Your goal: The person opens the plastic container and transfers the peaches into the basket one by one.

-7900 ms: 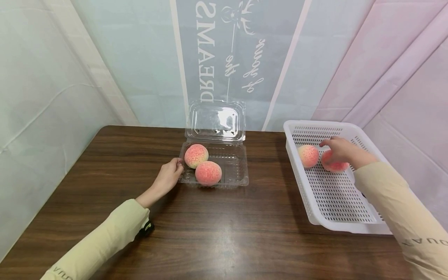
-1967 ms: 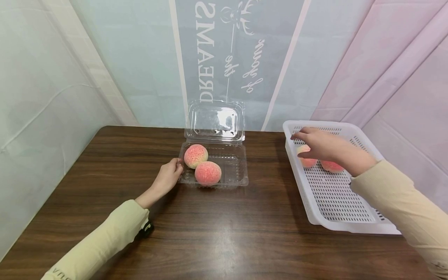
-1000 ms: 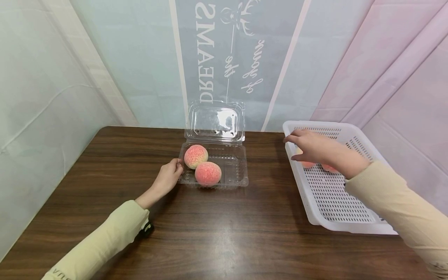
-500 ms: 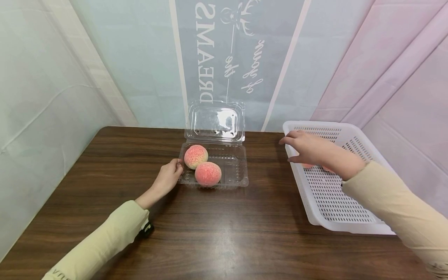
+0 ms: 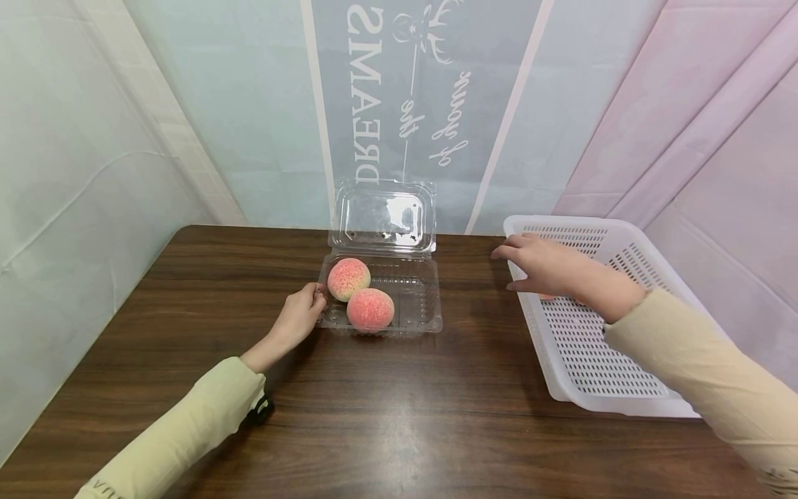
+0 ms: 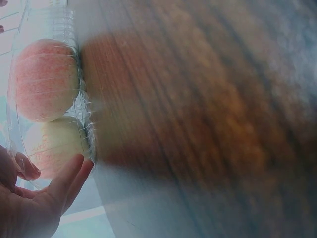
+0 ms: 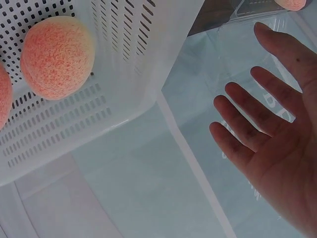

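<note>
My left hand (image 5: pixel 302 310) pinches the left edge of a clear plastic clamshell box (image 5: pixel 411 291), whose lid stands raised at the back. In the left wrist view, thumb and fingers (image 6: pixel 74 181) lie on either side of its wall. Two pink-and-cream peaches sit inside: one at the back left (image 5: pixel 349 279), one at the front (image 5: pixel 370 309). My right hand (image 5: pixel 542 265) hovers over the left rim of a white slotted basket (image 5: pixel 564 384), holding nothing, its fingers spread. In the right wrist view, a peach (image 7: pixel 57 57) lies in the basket beside another (image 7: pixel 3 94), cut off by the frame.
Dark wood-grain table (image 5: pixel 399 416) lies under everything, with bare surface between box and basket. A printed fabric backdrop (image 5: pixel 430 90) hangs right behind the table's back edge. Pale cloth walls (image 5: pixel 75 138) rise at both sides.
My right hand has moved left, from over the right peach in the basket to the basket's left rim, now covering most of the peaches in the head view. My left hand has stayed in place.
</note>
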Demonstrator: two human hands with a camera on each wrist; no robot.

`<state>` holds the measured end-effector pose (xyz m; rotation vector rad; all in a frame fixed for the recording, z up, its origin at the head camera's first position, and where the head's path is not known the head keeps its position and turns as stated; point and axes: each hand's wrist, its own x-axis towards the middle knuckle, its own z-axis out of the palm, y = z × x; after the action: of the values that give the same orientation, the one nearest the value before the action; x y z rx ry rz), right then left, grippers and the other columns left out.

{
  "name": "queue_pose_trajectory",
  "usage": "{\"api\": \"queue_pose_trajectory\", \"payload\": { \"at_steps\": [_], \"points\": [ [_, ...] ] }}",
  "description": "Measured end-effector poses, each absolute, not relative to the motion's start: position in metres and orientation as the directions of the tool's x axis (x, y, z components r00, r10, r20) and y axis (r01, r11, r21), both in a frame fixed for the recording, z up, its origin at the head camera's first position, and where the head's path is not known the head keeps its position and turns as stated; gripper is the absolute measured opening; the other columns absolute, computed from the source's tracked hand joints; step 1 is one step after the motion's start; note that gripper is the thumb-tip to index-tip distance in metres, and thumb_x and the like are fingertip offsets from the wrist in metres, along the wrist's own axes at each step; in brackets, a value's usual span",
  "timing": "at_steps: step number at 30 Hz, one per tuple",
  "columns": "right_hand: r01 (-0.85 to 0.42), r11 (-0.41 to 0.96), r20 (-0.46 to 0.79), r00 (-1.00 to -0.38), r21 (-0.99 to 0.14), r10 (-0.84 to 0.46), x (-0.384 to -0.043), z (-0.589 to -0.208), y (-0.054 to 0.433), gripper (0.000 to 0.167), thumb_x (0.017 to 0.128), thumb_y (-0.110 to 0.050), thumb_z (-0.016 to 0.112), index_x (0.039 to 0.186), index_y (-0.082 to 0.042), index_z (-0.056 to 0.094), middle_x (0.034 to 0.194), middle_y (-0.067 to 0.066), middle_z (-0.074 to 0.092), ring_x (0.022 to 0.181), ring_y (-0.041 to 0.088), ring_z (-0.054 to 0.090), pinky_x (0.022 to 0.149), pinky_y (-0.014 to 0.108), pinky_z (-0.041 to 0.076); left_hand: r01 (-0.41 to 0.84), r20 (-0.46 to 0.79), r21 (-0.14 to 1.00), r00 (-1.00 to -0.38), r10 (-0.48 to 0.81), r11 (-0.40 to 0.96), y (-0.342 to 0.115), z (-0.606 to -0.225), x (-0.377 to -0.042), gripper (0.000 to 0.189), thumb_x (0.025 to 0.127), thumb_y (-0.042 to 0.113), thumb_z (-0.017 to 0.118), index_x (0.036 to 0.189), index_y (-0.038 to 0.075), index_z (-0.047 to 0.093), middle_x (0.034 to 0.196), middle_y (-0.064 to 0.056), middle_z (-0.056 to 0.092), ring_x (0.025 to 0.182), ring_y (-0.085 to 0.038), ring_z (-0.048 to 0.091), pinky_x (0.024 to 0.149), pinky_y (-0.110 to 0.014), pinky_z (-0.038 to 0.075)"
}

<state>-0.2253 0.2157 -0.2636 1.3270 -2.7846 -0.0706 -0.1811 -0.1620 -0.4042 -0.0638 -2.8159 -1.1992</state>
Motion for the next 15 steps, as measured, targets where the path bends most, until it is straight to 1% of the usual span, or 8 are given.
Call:
{"api": "queue_pose_trajectory", "payload": {
  "at_steps": [7, 15],
  "points": [
    [-0.761, 0.646, -0.005, -0.648, 0.062, -0.762, -0.2233, -0.2624, 0.2107, 0.047, 0.070, -0.010, 0.075, 0.111, 0.001, 0.057, 0.103, 0.013, 0.055, 0.095, 0.033, 0.052, 0.082, 0.044, 0.043, 0.076, 0.100, 0.715, -0.995, 0.006, 0.695, -0.1625, -0.4054, -0.1824, 0.029, 0.091, 0.004, 0.041, 0.113, -0.012, 0.051, 0.084, -0.015, 0.059, 0.071, -0.020, 0.058, 0.056, -0.027, 0.044],
    [-0.774, 0.630, 0.002, -0.631, 0.056, -0.776, -0.2228, -0.2633, 0.2079, 0.047, 0.069, -0.009, 0.075, 0.111, 0.002, 0.057, 0.102, 0.013, 0.054, 0.094, 0.033, 0.054, 0.082, 0.045, 0.044, 0.078, 0.100, 0.720, -0.995, 0.008, 0.690, -0.1624, -0.4052, -0.1817, 0.029, 0.091, 0.003, 0.040, 0.113, -0.013, 0.050, 0.084, -0.016, 0.059, 0.072, -0.022, 0.059, 0.056, -0.028, 0.044]
  ]
}}
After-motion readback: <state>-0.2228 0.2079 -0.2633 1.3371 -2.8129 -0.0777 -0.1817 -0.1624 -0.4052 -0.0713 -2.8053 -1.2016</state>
